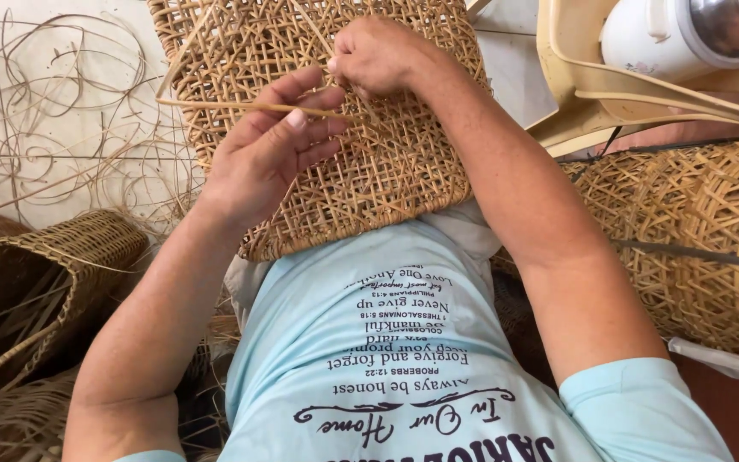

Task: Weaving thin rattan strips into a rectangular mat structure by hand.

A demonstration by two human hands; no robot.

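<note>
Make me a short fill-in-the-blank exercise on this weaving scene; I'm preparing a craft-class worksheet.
1. Both hands work on a woven cane panel that rests on the person's ____.
2. The left hand pinches a thin cane ____ lying across the panel.
3. The right hand presses its fingertips into the panel's ____ weave.
4. Loose cane strands lie on the tiled ____.

Missing words: lap; strip; open; floor

You see a pale tiled floor [70, 145] strewn with loose rattan strips [62, 94]; dark woven baskets [44, 265] apparently rest there.
</note>
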